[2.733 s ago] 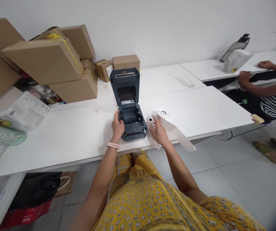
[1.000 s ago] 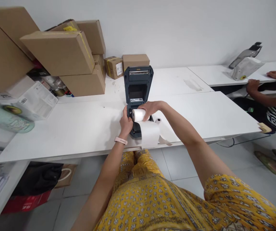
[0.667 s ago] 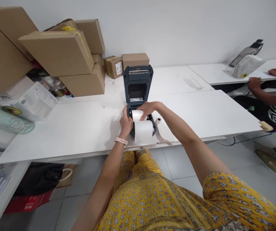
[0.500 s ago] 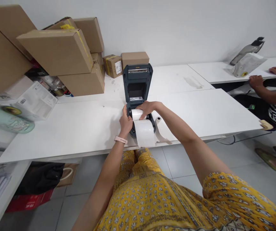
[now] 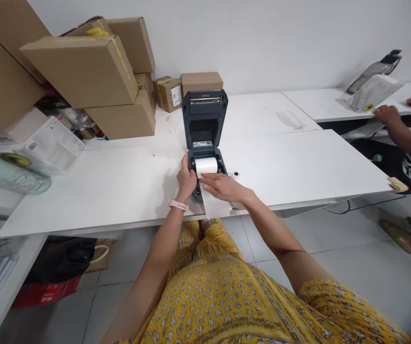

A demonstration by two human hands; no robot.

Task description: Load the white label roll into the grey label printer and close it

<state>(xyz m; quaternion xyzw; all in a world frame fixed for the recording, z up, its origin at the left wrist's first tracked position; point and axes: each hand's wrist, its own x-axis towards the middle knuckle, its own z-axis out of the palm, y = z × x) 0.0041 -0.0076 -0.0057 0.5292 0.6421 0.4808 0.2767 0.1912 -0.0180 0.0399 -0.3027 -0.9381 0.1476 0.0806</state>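
A dark grey label printer (image 5: 205, 109) stands on the white table with its lid raised. Inside it sits a white label roll (image 5: 206, 165), and the loose strip of labels (image 5: 216, 208) runs forward over the printer's front to the table edge. My left hand (image 5: 186, 180), with a pink wristband, is wrapped round the printer's left side. Stretched fingers of my right hand (image 5: 223, 186) lie flat across the strip, just in front of the roll. Partly hidden behind that hand is a small roll of backing paper (image 5: 236, 175) on the table.
Cardboard boxes (image 5: 79, 71) are stacked at the back left, beside a white box (image 5: 53, 148) and a green bottle (image 5: 15, 174). A smaller carton (image 5: 202, 82) stands behind the printer. At the right, another person's hands (image 5: 387, 114) rest at a table with a grey bottle (image 5: 375, 71).
My right hand has moved from the label roll forward onto the loose strip, its fingers now flat and pointing left. My left hand stays on the printer's side.
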